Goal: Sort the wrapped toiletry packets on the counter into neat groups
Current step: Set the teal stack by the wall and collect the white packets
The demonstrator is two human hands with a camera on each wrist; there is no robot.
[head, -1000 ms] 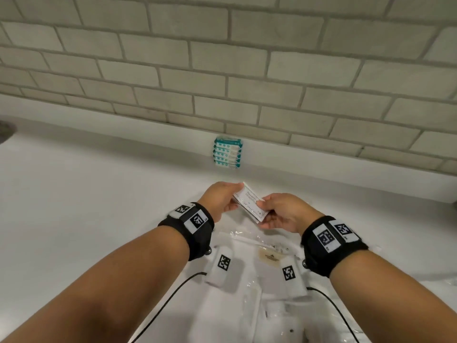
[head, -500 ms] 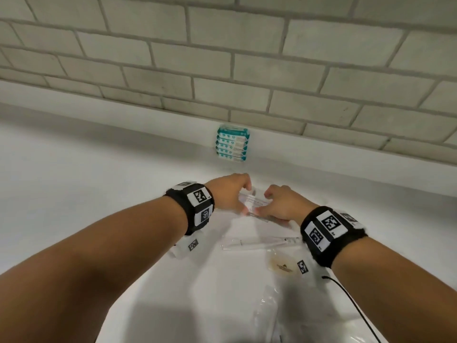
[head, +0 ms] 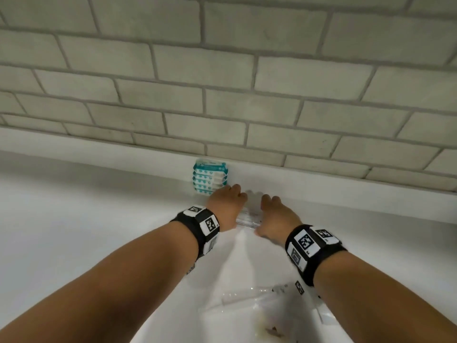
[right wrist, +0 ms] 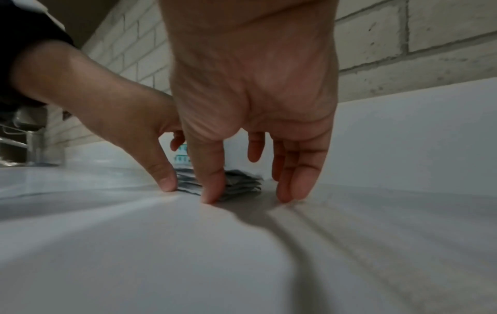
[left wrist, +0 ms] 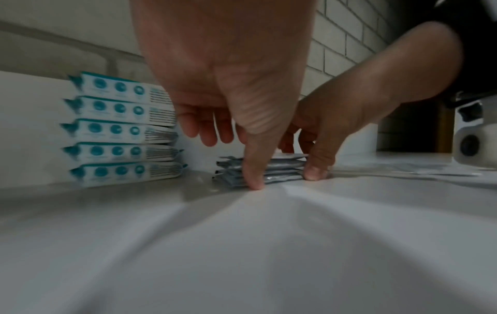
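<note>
A low stack of flat white and silver packets lies on the white counter, just right of a taller stack of teal-and-white packets against the backsplash. My left hand and right hand bracket the low stack. In the left wrist view the left thumb presses the stack at its front edge, with the fingers straight and raised behind it. In the right wrist view the right thumb touches the stack in front, and the straight fingers reach the counter beside it.
Clear plastic wrapped items, one long like a toothbrush, lie on the near counter under my right forearm, with a small brownish item nearer. A brick wall above a white backsplash ledge closes the far side. A metal faucet shows far left.
Both hands carried the white packets forward from mid-air and set them down on the counter beside the teal stack; the fingers have straightened around the stack.
</note>
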